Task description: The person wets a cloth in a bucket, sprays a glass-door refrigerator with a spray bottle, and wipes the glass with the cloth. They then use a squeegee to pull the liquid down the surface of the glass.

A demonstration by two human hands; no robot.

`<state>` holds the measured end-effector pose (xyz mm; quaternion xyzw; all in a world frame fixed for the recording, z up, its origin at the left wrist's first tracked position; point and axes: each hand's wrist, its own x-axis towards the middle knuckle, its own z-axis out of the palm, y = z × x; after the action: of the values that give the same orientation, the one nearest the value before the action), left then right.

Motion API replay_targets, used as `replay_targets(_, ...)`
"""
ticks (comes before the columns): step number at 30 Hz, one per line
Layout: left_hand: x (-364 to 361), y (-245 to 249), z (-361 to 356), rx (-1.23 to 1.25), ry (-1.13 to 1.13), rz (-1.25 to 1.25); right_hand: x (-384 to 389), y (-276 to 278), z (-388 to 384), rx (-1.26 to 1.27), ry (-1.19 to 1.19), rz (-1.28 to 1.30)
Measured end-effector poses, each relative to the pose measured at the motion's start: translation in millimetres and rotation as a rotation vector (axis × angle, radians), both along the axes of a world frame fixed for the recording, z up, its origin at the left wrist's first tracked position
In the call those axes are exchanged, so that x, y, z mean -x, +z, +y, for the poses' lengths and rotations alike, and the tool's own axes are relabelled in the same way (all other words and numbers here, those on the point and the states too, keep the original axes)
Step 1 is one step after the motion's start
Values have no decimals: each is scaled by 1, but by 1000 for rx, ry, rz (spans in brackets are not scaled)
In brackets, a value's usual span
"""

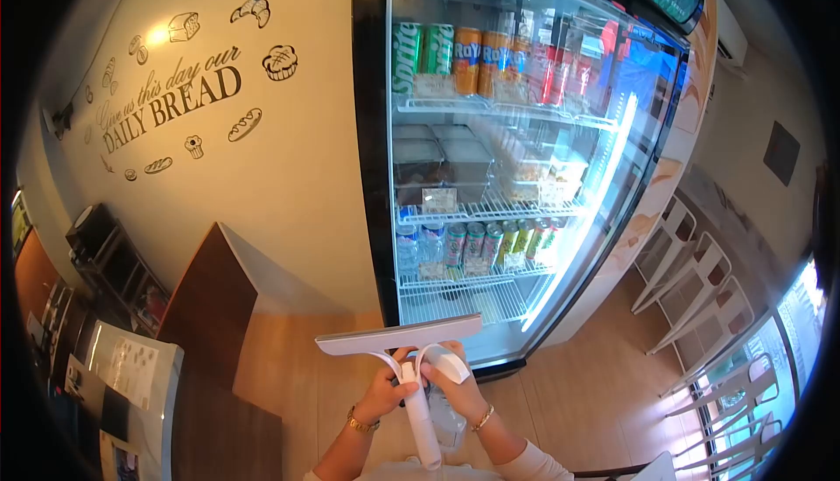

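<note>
A white window squeegee (398,336) is in front of my body, its wide blade across the top and its handle pointing down toward me. My left hand (385,393) is closed round the neck of the handle, thumb on the front. On the other side, my right hand (462,391) is closed at the curved white part beside the neck; its fingers are partly hidden behind it. Below my right hand shows a clear plastic bottle (448,424), partly covered by the handle. Behind the blade stands a glass-door drinks fridge (507,293).
Cans and bottles fill several fridge shelves, with boxes on the middle one. At left are a brown wooden partition (210,306) and a counter (171,376). White high chairs (700,271) line a long table at right. Lettering (197,101) covers the wall.
</note>
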<state>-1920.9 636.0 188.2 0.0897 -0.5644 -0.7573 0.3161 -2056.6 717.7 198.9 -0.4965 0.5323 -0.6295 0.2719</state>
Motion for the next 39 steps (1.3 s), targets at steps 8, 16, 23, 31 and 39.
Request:
replay_targets(8,7,9,-6,-31,245,100,88,99,-26,316,-191,105)
replay_targets(16,-55,-39,7,-216,449,-99,160,339,-105,554,-206,367)
replay_targets(23,-85,-72,24,-323,623,-129,174,377,-123,455,-317,453)
replay_targets(31,-71,-56,11,-198,635,-143,196,382,-117,479,-278,458)
replay_targets(39,-56,-61,12,-215,532,-171,201,381,-90,458,-361,489)
